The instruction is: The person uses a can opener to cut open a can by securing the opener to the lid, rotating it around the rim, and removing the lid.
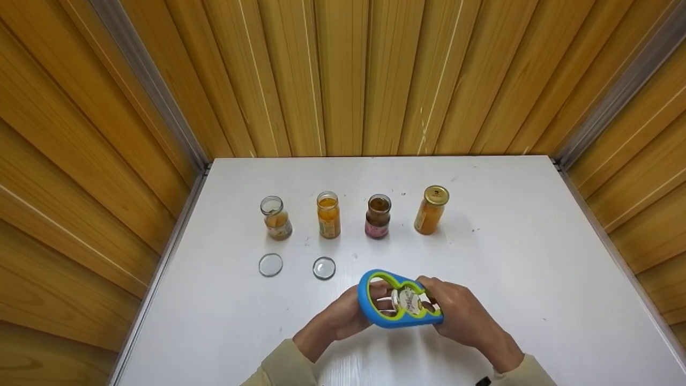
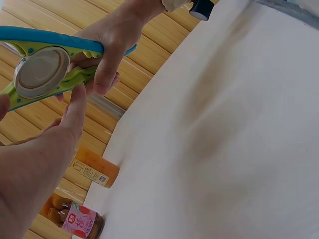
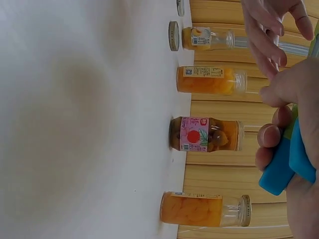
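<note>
A blue opener (image 1: 397, 320), a lid (image 1: 408, 300) inside, is at the head view's five o'clock, fingers of the right hand (image 1: 462, 308) grasping it. Whether the left hand (image 1: 343, 316) grips is unclear. Four jars (image 1: 377, 219) stand toward its eleven o'clock.

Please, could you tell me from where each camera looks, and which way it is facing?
Head: worn on the head, facing forward and down at the white table; the left hand, right hand and sleeves show.
Left wrist: worn there, facing the blue-and-green jar opener, picture tilted; both hands show.
Right wrist: worn there, facing the row of four jars, picture turned sideways; both hands show.
Shared: both wrist views show the opener and the pink-labelled jar.
</note>
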The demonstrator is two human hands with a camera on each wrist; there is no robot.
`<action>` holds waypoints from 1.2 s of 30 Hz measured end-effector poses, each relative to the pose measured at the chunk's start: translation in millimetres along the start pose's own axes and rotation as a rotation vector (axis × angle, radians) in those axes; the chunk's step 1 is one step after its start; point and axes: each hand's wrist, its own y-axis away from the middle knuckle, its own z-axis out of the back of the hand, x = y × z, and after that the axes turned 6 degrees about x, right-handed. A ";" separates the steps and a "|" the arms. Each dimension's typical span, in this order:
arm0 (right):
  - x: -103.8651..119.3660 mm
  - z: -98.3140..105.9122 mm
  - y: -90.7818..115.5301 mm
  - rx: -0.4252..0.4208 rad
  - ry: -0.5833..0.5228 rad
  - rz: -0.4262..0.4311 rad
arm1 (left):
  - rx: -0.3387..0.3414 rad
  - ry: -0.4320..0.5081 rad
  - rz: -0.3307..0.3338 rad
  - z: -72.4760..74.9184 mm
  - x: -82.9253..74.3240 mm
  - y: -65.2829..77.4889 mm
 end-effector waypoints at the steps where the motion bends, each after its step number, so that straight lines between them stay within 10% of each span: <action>1: 0.6 -0.7 0.0 0.007 0.000 -0.002 | 0.000 -0.005 0.002 0.3 0.8 0.5; 36: 10.2 -8.9 6.9 0.102 0.010 -0.034 | 0.104 -0.014 0.042 -4.1 15.0 4.4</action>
